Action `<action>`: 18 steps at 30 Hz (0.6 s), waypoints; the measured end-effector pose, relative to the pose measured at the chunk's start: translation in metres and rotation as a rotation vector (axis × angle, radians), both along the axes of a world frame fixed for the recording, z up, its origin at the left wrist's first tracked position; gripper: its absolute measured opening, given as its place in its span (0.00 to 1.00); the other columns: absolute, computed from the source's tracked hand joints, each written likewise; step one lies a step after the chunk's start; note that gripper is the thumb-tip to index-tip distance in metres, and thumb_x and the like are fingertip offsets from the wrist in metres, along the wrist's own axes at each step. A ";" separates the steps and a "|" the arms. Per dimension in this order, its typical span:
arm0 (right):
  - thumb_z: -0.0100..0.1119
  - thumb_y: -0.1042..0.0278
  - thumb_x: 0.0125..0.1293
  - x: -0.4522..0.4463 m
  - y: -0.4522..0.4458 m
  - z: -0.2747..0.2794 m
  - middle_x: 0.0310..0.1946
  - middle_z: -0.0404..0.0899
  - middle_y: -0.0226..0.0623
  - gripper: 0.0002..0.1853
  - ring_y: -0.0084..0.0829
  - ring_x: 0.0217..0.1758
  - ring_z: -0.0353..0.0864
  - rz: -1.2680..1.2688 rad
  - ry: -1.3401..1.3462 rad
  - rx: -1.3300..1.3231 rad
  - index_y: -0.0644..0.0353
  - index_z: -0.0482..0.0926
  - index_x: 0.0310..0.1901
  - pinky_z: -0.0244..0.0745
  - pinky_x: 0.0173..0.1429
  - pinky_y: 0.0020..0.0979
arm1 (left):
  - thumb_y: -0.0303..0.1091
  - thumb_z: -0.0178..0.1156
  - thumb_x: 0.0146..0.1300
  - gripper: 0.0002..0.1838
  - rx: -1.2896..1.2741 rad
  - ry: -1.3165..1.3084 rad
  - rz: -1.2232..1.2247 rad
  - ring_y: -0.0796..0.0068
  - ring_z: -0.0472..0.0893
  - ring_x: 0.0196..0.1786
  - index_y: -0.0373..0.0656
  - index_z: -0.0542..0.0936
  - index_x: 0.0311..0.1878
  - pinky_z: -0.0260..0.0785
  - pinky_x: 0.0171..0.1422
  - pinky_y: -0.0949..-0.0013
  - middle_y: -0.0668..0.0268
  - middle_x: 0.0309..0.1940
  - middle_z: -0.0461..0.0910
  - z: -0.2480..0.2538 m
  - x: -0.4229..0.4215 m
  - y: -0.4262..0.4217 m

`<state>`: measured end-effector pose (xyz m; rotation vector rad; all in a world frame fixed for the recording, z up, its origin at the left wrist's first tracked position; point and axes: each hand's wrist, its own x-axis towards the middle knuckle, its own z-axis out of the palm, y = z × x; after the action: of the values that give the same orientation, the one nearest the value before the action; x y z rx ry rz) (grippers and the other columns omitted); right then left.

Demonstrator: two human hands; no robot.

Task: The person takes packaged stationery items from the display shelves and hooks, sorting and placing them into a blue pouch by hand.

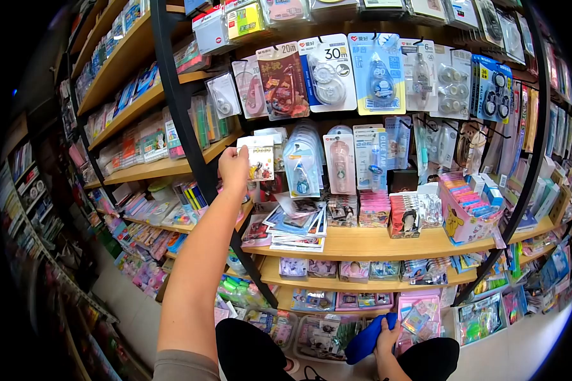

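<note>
My left hand (234,168) reaches forward to the hanging goods. Its fingers are closed on the left edge of a small white packet (261,160) with a colourful printed picture at its bottom. Right of that packet hang blue carded correction tapes (303,162) and a pink carded one (340,162). Low in front of me, between my knees, my right hand (386,338) is closed around a bright blue cloth-like bundle (363,343). What kind of thing the bundle is, I cannot tell.
A wooden shelf (362,243) below carries a stack of cards (297,227) and a pink box (469,216). A black upright post (183,95) stands left of my arm. Plastic bins (318,336) sit near the floor. Further shelves line both sides.
</note>
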<state>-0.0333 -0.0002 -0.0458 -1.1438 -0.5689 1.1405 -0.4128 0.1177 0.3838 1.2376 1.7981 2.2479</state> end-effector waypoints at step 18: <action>0.54 0.76 0.61 0.003 -0.006 0.004 0.32 0.73 0.31 0.11 0.23 0.30 0.73 0.018 0.014 -0.029 0.60 0.69 0.45 0.72 0.33 0.23 | 0.37 0.63 0.51 0.15 -0.005 -0.059 0.042 0.79 0.70 0.21 0.34 0.74 0.21 0.63 0.28 0.70 0.66 0.17 0.74 -0.003 -0.010 0.033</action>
<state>-0.0301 -0.0063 -0.0417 -1.1564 -0.5539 1.1744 -0.4230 0.1502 0.3806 1.1301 1.8244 2.2752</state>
